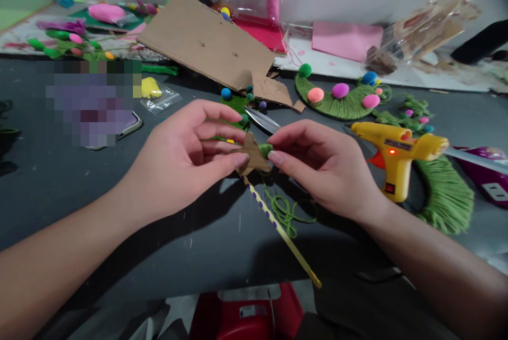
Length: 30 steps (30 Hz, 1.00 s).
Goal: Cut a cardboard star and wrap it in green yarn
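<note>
My left hand [186, 155] pinches a small brown cardboard star [251, 154] between thumb and fingers. Green yarn [265, 150] is wrapped round the star's right point, where my right hand [321, 165] closes its thumb and forefinger on it. Loose green yarn [286, 214] hangs and curls below the star. A yellow stick with purple dots [291, 247] slants down to the right from under the star, toward the table's front edge. Scissors [260, 119] lie just behind my hands, their handles hidden.
A yellow glue gun [398, 157] with a lit red light stands right of my right hand, by a green yarn-wrapped ring [448, 194]. Behind are a pompom wreath [341, 102] and a cardboard sheet [206, 38]. A phone [133, 124] lies at left.
</note>
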Motion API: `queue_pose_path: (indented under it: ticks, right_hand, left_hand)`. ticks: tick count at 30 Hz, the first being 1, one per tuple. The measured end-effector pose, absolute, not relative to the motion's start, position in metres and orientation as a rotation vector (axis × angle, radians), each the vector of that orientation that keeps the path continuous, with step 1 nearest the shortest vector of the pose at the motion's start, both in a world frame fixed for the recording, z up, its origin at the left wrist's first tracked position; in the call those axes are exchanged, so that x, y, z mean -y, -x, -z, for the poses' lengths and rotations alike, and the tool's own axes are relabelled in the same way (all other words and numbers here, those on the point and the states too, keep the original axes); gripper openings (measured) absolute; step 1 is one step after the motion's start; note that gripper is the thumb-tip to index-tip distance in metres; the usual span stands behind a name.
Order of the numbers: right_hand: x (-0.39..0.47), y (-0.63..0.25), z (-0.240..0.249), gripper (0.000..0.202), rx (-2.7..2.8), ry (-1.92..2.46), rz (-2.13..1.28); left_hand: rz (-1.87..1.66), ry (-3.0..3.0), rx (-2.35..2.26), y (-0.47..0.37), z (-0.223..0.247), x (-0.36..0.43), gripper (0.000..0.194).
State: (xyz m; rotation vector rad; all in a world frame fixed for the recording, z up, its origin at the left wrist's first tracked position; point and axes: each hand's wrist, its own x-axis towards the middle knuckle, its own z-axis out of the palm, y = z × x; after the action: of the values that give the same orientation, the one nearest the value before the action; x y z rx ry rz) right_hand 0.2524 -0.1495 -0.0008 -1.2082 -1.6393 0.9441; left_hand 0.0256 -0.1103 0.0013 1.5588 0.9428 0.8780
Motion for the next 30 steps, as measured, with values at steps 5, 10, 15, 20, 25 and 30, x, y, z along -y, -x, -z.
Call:
queue_pose_path:
  ticks: [5,10,15,20,25,30]
  right_hand:
    - [0.149,-0.252,0.001,0.018,1.662,1.215,-0.996]
    - [0.149,-0.251,0.001,0.016,1.705,1.244,-0.947]
    - [0.150,-0.252,0.001,0.019,1.749,1.269,-0.949]
    - [0.149,-0.253,0.000,0.021,1.753,1.266,-0.974]
    - [0.145,-0.256,-0.003,0.023,1.713,1.199,-1.090]
    - [0.145,-0.256,-0.004,0.024,1.717,1.188,-1.089]
  left_hand:
    - [-0.877,-1.590,-1.008,-0.025,-0.001,0.109,0.043]
    - [-0.881,-1.582,-1.025,-0.030,-0.004,0.114,0.039]
    - [-0.875,-1.599,-1.035,-0.034,-0.004,0.119,0.039]
    - [-0.860,-1.619,-1.022,-0.033,-0.003,0.119,0.037]
    - [-0.866,-1.621,-1.039,-0.030,-0.003,0.115,0.039]
    - [-0.848,-1.602,-1.033,-0.029,-0.004,0.113,0.039]
